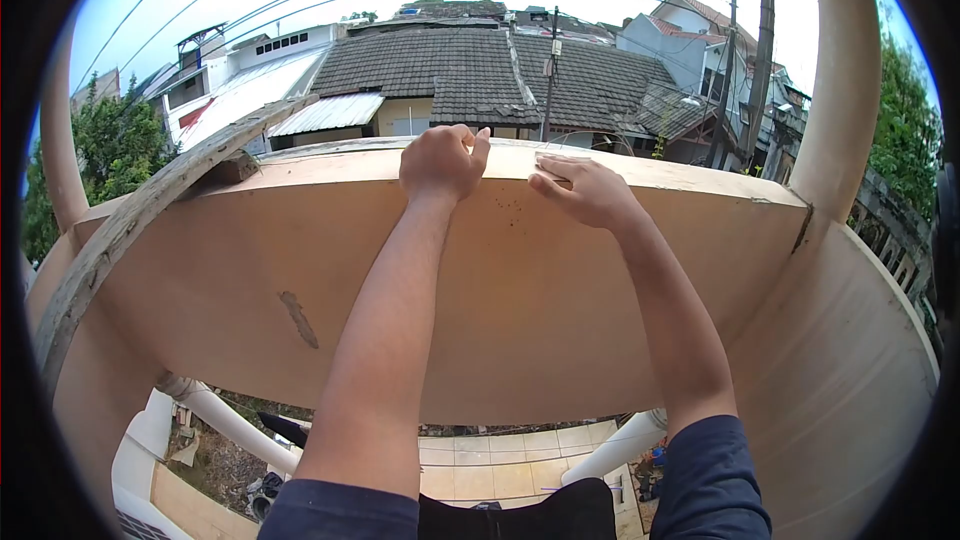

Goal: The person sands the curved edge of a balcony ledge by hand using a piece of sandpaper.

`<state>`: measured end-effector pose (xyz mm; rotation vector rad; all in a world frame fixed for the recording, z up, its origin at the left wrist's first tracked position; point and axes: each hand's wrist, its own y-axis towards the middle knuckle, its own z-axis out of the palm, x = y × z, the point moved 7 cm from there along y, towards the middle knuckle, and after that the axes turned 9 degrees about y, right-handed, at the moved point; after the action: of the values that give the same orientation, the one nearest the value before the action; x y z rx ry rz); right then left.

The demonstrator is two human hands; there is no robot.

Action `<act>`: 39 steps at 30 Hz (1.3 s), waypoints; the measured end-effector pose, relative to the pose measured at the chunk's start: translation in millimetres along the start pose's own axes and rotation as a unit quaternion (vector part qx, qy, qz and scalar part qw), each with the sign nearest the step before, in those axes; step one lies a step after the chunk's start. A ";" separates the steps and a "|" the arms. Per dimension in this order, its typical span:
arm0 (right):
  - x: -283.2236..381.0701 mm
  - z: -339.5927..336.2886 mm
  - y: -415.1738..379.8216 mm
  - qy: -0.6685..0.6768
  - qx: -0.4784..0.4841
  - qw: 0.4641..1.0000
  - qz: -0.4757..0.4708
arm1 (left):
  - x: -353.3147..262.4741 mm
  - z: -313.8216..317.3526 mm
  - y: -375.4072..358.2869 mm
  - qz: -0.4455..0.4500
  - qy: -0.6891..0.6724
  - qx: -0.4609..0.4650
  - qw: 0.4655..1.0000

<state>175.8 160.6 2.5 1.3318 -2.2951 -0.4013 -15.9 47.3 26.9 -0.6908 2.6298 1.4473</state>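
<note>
My left hand [442, 162] rests on the top edge of a beige balcony wall [300, 270], its fingers curled into a fist with the thumb raised. Nothing shows inside the fist. My right hand [585, 190] lies just to the right of it on the same ledge, fingers stretched out and pointing left, fingertips pressing on the ledge top. A thin, faint wire loop [600, 140] seems to curve just beyond the right hand. Both forearms reach up from dark blue sleeves at the bottom of the view.
A weathered wooden plank [130, 225] leans along the left end of the ledge. Pale pillars [845, 80] rise at both sides. Beyond the wall are tiled rooftops [450, 65], utility poles and trees. White pipes [225, 420] and a tiled floor [500, 465] lie below.
</note>
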 end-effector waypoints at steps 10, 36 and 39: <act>28.2 9.4 -8.9 -0.042 -0.051 0.996 -0.061 | 2.0 2.9 0.6 -0.005 0.006 0.010 1.000; 0.4 0.6 10.7 -0.048 0.032 0.995 0.084 | -4.9 0.0 0.7 0.079 0.095 -0.121 0.985; 0.8 -0.5 4.9 0.020 0.020 0.999 0.024 | -4.6 2.9 0.2 0.075 0.086 -0.115 0.987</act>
<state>172.1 162.2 5.4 1.2896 -2.3090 -0.3110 -12.3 51.3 26.7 -0.6778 2.7212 1.8340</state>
